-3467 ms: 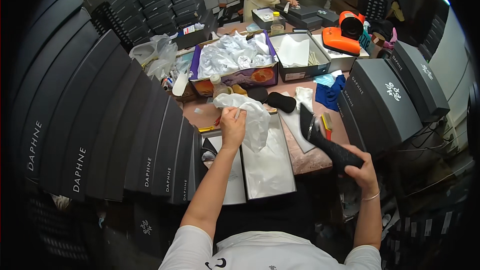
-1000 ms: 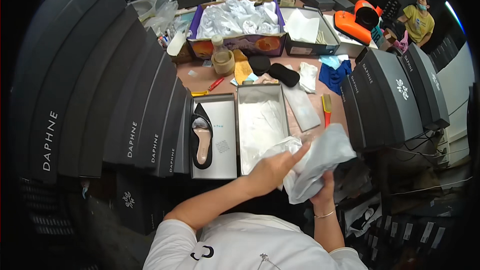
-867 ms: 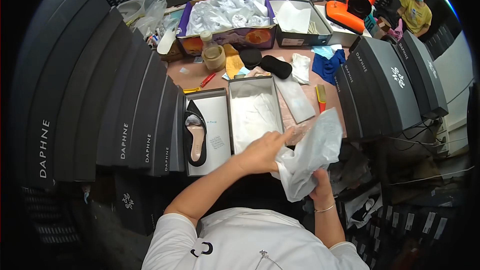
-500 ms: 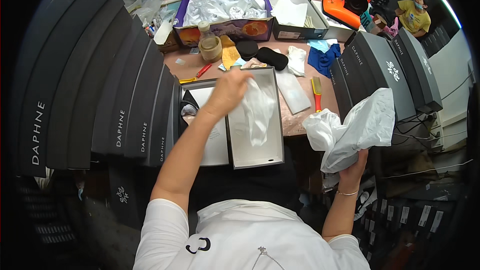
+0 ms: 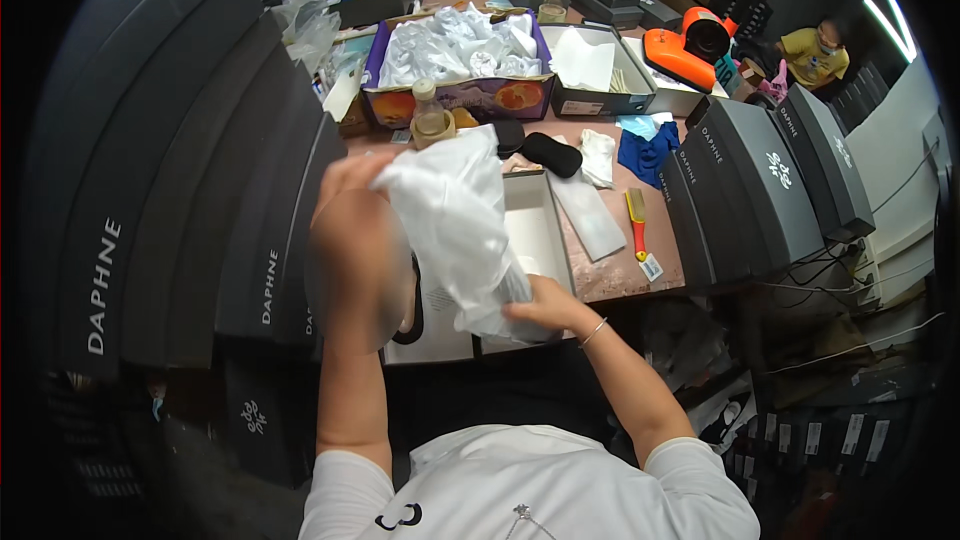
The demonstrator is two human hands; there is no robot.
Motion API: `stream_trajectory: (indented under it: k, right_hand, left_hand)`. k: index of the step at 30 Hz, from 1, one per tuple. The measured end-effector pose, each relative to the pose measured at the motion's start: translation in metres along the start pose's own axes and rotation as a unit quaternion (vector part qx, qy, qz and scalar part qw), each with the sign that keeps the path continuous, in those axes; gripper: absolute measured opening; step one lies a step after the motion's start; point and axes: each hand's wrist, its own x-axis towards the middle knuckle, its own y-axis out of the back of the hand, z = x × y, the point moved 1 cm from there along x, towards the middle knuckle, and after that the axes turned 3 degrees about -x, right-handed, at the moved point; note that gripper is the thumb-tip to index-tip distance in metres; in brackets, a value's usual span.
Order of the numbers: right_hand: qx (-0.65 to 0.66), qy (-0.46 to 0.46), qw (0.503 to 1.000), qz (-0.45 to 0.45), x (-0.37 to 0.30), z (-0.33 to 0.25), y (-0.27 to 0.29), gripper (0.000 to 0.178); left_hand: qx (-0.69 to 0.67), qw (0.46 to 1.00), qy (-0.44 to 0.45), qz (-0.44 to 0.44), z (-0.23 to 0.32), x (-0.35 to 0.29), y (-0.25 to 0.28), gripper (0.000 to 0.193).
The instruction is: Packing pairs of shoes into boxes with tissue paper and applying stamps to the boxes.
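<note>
My right hand [image 5: 548,304] is closed on the lower end of a crumpled white wrapping [image 5: 450,215], held up over an open grey shoebox [image 5: 538,225] with a pale inside. Against the wrapping's upper left side is my left hand [image 5: 352,195]. It is badly blurred, so its grip cannot be made out. Below the wrapping, part of a black shoe [image 5: 414,312] shows in the left half of the box. The wrapping and my left hand hide much of the box, and what the wrapping contains is hidden.
Tall stacks of dark shoeboxes [image 5: 180,190] stand at left, more boxes [image 5: 740,170] at right. A brush [image 5: 637,225], blue cloth [image 5: 648,150], glass jar [image 5: 430,120], purple carton [image 5: 460,95] and orange machine [image 5: 680,55] sit on the table. Two other people are farther back.
My right hand has brought the white wrapping leftward over the box. My left hand has left the thin white sheet and moved left, beside the wrapping. The view has shifted slightly.
</note>
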Motion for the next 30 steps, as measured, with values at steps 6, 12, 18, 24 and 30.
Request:
stream_trajectory:
  k: [6,12,18,24,30]
  right_hand:
    - [0.247,0.017,0.959,0.135,-0.035,-0.009,0.054,0.055]
    - [0.488,0.102,0.824,0.271,-0.094,0.037,0.121,0.076]
    - [0.529,0.086,0.782,0.319,-0.100,0.043,0.092,0.074]
    - [0.535,0.035,0.784,0.314,-0.117,0.072,0.080,0.069]
    - [0.580,0.069,0.761,0.283,-0.125,0.088,0.078,0.067]
  left_hand:
    - [0.146,0.886,0.007,-0.441,-0.033,-0.059,-0.010,0.026]
    - [-0.130,0.881,-0.022,-0.454,0.030,-0.042,-0.057,0.026]
    - [0.104,0.780,-0.016,-0.617,-0.045,-0.152,-0.188,0.061]
    - [0.109,0.767,0.039,-0.631,-0.071,-0.163,-0.204,0.053]
    - [-0.152,0.783,0.206,-0.567,-0.071,-0.134,-0.186,0.036]
